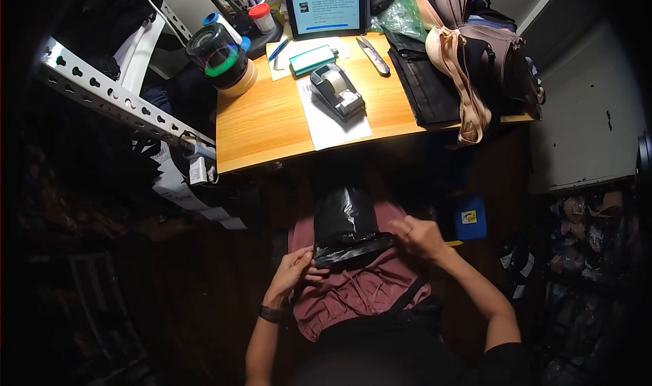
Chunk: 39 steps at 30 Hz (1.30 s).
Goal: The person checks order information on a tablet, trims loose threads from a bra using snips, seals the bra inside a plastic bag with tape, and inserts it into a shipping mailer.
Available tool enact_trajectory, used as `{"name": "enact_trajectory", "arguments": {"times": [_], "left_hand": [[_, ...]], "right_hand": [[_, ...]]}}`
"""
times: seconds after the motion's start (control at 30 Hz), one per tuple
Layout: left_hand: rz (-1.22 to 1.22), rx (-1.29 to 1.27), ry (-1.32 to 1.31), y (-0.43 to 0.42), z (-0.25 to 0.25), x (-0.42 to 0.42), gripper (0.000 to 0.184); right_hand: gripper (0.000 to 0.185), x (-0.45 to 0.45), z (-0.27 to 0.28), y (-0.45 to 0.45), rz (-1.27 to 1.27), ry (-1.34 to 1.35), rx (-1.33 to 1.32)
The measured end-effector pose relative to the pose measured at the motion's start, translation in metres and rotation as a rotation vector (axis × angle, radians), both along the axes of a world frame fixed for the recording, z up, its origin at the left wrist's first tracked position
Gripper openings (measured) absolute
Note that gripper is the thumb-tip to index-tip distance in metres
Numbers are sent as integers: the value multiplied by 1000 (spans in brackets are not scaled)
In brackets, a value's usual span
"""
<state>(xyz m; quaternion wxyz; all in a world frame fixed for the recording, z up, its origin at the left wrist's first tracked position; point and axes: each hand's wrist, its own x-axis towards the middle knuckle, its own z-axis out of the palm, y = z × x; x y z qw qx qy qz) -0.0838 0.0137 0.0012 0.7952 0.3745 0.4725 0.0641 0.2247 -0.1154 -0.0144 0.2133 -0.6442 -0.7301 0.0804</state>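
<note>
A shiny black plastic bag (345,213) lies across my lap, its open edge towards me and slightly gathered. My left hand (296,267) grips the left corner of that edge between thumb and fingers. At the opposite corner, my right hand (420,237) is closed, its fingertips pinching the bag's edge. What is inside the bag does not show. Beneath it are dusty-pink drawstring shorts (360,291) on my legs.
Above my lap is a wooden desk (255,138) holding a tape dispenser (337,93), a utility knife (373,57), a teal box (313,60), a tablet (328,9) and piled bras (456,80). A metal shelf frame (112,90) stands left; a blue container (470,216) sits lower right.
</note>
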Motion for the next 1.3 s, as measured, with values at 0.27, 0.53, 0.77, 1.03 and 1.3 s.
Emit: {"name": "enact_trajectory", "arguments": {"times": [0.27, 0.53, 0.77, 1.03, 1.3], "left_hand": [[-422, 1921, 114, 6, -37, 0, 54], [-476, 1986, -44, -1, -35, -1, 22], [-542, 1970, 53, -2, -30, -1, 14], [-351, 1832, 218, -6, -24, 10, 8], [-18, 1360, 452, 1, -30, 38, 18]], "right_hand": [[37, 7, -24, 23, 355, 83, 67], [19, -2, -21, 15, 367, 73, 359], [10, -1, -25, 13, 405, -108, 315], [12, -12, -31, 23, 212, 61, 366], [25, -41, -36, 35, -350, 317, 221]]}}
